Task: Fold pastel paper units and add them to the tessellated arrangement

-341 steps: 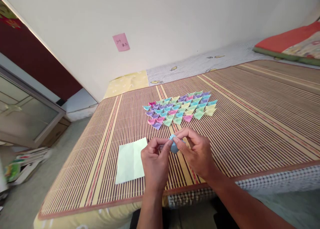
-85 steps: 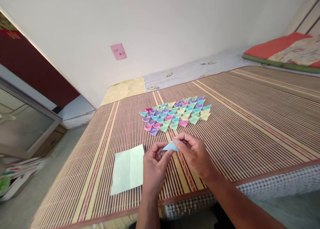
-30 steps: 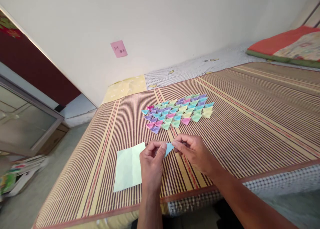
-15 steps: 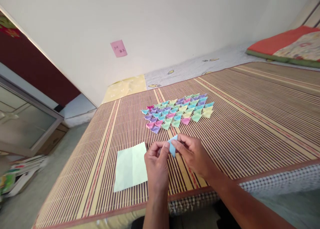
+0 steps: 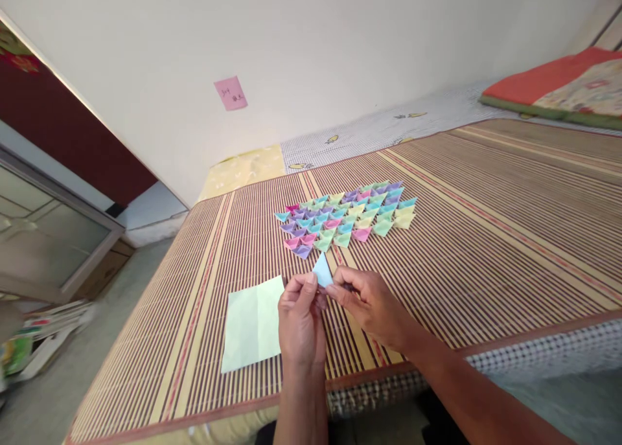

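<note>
A small light-blue folded paper (image 5: 322,271) is held up between my two hands, its pointed corner facing away from me. My left hand (image 5: 302,312) pinches its left lower edge between thumb and fingers. At the lower right corner, my right hand (image 5: 370,300) grips it with thumb and forefinger. Just left of my left hand lies a pale green sheet of paper (image 5: 253,325) with a crease down its middle. Beyond my hands, rows of small folded paper boats (image 5: 333,225) in pink, purple, blue, green and yellow stand close together.
A striped bamboo mat (image 5: 466,251) covers the bed. A folded red and floral quilt (image 5: 549,79) lies at the far right. On the white wall hangs a pink note (image 5: 230,94). Papers (image 5: 48,338) are stacked on the floor at left, near a glass-paned door (image 5: 43,231).
The blue paper has been turned so its point now faces away from me, and it has shifted slightly left with both hands. The boats and green sheet stay put.
</note>
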The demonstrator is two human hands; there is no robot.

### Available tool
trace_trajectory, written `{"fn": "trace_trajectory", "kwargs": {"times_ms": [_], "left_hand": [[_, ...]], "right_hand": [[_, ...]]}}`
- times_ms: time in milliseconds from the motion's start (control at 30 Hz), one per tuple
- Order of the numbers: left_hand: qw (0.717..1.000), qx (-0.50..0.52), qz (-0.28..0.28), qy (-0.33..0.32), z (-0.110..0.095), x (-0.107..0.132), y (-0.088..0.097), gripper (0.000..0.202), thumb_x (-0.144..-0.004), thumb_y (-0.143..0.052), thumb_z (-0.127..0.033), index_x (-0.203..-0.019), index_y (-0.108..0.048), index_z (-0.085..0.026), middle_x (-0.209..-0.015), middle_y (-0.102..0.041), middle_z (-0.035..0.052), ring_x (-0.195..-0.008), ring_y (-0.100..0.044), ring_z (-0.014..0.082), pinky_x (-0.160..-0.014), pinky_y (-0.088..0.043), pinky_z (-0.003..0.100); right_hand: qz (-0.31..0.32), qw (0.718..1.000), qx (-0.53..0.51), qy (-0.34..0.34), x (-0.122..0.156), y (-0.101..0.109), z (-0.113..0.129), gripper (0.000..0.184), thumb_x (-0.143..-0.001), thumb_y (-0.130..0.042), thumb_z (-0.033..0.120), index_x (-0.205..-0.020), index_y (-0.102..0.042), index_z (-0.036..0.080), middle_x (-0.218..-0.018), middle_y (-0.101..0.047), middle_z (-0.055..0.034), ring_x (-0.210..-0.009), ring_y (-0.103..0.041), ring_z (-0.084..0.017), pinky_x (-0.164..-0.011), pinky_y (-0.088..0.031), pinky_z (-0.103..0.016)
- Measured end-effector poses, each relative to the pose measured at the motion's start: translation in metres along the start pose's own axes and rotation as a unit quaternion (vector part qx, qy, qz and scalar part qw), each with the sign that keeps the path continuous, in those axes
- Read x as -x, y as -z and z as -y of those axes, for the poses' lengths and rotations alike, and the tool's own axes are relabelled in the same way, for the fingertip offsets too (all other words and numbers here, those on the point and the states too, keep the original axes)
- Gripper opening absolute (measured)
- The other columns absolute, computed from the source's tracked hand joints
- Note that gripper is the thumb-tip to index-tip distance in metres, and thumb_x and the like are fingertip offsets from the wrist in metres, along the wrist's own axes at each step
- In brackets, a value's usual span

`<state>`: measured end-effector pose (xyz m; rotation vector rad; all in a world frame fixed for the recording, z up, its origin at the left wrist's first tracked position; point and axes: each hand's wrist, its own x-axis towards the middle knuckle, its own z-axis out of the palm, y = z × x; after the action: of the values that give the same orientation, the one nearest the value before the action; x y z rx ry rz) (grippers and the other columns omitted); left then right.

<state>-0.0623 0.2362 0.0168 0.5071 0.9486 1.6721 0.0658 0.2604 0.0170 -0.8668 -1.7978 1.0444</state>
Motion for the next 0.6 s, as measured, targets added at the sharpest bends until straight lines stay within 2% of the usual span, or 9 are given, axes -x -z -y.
{"fn": "trace_trajectory", "kwargs": {"times_ms": [100,167,267,367,467,600], "left_hand": [[0.998,0.048,-0.005,0.042,-0.0016,-0.0018,-0.0016,0.038,-0.057,-0.097,-0.03,-0.067,-0.064,-0.015,-0.06,-0.056,-0.005,-0.055,-0.05,0.0063,-0.056,-0.045,0.017],[0.996,0.061,0.0,0.063,-0.0027,-0.0035,-0.0006,0.041,-0.054,-0.099,-0.029,-0.069,-0.064,-0.014,-0.06,-0.058,-0.0051,-0.055,-0.051,0.0058,-0.057,-0.046,0.016],[0.996,0.04,0.033,0.076,-0.0039,-0.0052,0.004,0.044,-0.061,-0.097,-0.038,-0.068,-0.06,-0.015,-0.052,-0.054,-0.0062,-0.047,-0.043,0.0039,-0.047,-0.035,0.013],[0.993,0.003,0.078,0.093,-0.0043,-0.0046,0.0072,0.045,-0.071,-0.091,-0.044,-0.068,-0.055,-0.017,-0.045,-0.05,-0.0068,-0.04,-0.034,0.0036,-0.04,-0.023,0.014],[0.99,0.006,0.097,0.105,-0.0038,-0.003,0.0056,0.043,-0.071,-0.091,-0.04,-0.069,-0.055,-0.017,-0.046,-0.052,-0.0062,-0.041,-0.036,0.0035,-0.042,-0.026,0.013],[0.99,0.03,0.09,0.104,-0.0031,-0.0027,0.0016,0.041,-0.069,-0.093,-0.036,-0.07,-0.057,-0.015,-0.053,-0.056,-0.0055,-0.045,-0.042,0.0031,-0.045,-0.033,0.012]], "right_hand": [[-0.015,0.999,0.034,0.025,0.0015,0.0008,0.0003,0.032,-0.1,-0.051,0.03,-0.071,-0.043,0.022,-0.064,-0.04,0.0053,-0.059,-0.04,-0.012,-0.057,-0.03,-0.028],[-0.012,0.999,0.032,0.029,0.0019,0.0014,0.0014,0.032,-0.1,-0.052,0.03,-0.071,-0.045,0.021,-0.065,-0.042,0.0048,-0.06,-0.043,-0.012,-0.058,-0.031,-0.027],[-0.004,1.0,-0.014,0.012,0.0014,0.0027,0.003,0.03,-0.101,-0.054,0.034,-0.074,-0.054,0.02,-0.067,-0.05,0.0033,-0.062,-0.048,-0.013,-0.058,-0.035,-0.026],[-0.05,0.997,-0.063,-0.018,-0.0005,0.0039,0.0027,0.026,-0.098,-0.058,0.035,-0.078,-0.059,0.02,-0.067,-0.053,0.0031,-0.061,-0.05,-0.013,-0.057,-0.038,-0.026],[-0.07,0.989,-0.123,-0.04,-0.0022,0.0044,0.0013,0.019,-0.094,-0.063,0.034,-0.083,-0.062,0.019,-0.071,-0.059,0.002,-0.064,-0.055,-0.013,-0.059,-0.043,-0.025],[-0.076,0.977,-0.194,-0.051,-0.0026,0.0049,-0.0005,0.017,-0.092,-0.067,0.036,-0.089,-0.065,0.019,-0.076,-0.064,0.0005,-0.071,-0.062,-0.014,-0.065,-0.049,-0.025]]}}
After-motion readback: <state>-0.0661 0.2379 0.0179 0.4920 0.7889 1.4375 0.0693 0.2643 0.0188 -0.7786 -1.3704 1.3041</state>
